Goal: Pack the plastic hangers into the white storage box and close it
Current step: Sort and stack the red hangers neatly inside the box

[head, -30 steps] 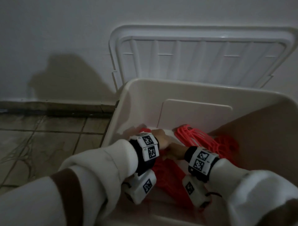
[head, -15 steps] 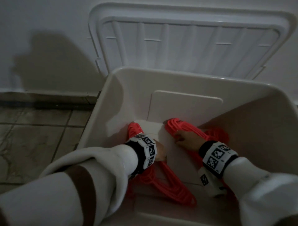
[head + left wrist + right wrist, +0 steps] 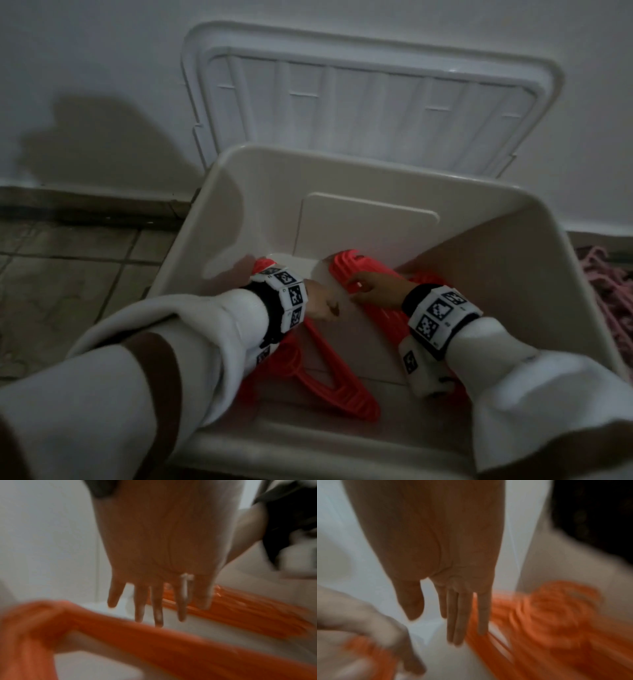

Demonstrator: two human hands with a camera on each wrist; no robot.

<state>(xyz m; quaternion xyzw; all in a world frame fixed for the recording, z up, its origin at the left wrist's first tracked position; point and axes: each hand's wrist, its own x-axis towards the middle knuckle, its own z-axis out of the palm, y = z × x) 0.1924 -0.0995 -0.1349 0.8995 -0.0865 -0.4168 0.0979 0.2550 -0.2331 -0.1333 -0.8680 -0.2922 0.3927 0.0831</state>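
The white storage box (image 3: 342,161) stands open on the floor with red-orange plastic hangers in it. One bundle (image 3: 329,380) lies at the left of the bottom, another (image 3: 373,270) at the right. Both my hands are down inside the box. My left hand (image 3: 322,305) hangs over the left bundle with straight, spread fingers (image 3: 157,608) and holds nothing. My right hand (image 3: 366,289) has straight fingers (image 3: 458,615) lying against the right bundle (image 3: 547,615). The box lid (image 3: 359,99) leans upright against the wall behind the box.
A heap of pink hangers (image 3: 613,294) lies on the floor just right of the box. Tiled floor (image 3: 68,281) stretches to the left, and a white wall rises behind the box.
My hands were close together in the middle of the box; they have drawn apart, left and right. The hangers now lie in two spread bundles with bare box bottom between them.
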